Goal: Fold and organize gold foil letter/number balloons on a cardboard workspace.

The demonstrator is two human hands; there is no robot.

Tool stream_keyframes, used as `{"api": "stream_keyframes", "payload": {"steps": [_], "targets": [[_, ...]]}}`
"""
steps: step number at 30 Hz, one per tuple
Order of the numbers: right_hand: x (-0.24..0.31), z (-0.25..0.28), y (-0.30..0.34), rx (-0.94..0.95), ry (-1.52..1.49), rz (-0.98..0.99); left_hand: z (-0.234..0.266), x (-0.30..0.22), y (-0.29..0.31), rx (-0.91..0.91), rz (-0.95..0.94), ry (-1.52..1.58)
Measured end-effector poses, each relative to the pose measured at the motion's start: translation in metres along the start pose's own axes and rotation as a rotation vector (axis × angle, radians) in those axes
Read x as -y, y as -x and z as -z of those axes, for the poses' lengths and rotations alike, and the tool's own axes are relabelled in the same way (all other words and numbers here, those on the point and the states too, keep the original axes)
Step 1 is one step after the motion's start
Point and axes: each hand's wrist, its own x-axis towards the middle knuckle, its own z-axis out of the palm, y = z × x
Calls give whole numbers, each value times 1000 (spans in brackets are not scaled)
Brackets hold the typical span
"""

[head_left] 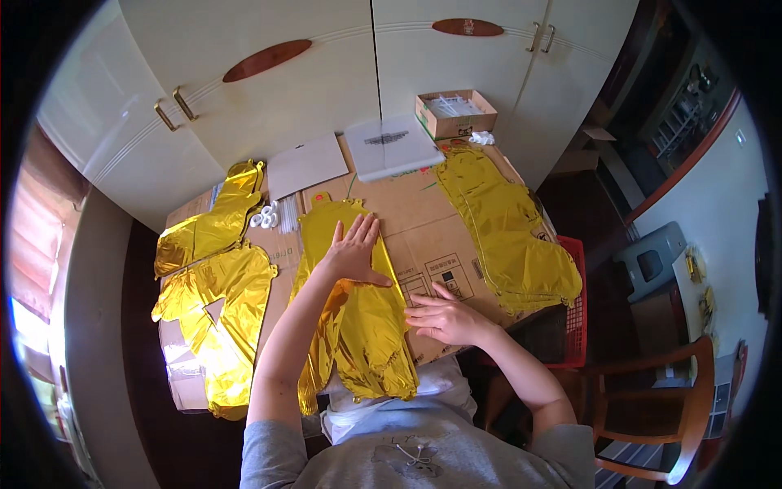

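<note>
A gold foil balloon [371,326], uninflated and wrinkled, lies lengthwise before me on the cardboard-covered table [415,213], its near end hanging toward my lap. My left hand [356,254] rests palm down on its upper part, fingers spread. At the balloon's right edge is my right hand [446,318], fingers stretched out and a little apart; whether it touches the foil I cannot tell. Another flat gold foil balloon [505,236] lies to the right. On the left are a crumpled gold foil balloon [232,281] and, beyond it, more gold foil [208,232].
White ribbon rolls [265,217] and thin white sticks [287,213] lie left of centre. Behind are a grey board [305,169], a clear plastic packet [391,167] and a cardboard box [468,127]. A red crate [577,326] and wooden chair [694,399] stand right; cabinets [309,81] rise behind.
</note>
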Motion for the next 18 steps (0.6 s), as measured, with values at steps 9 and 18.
{"api": "stream_keyframes", "payload": {"steps": [9, 18], "targets": [[-14, 4, -41, -175, 158, 21, 3, -1, 2, -10, 10, -10], [-18, -6, -49, -169, 259, 54, -2, 2, 1, -22, 4, -1]]}}
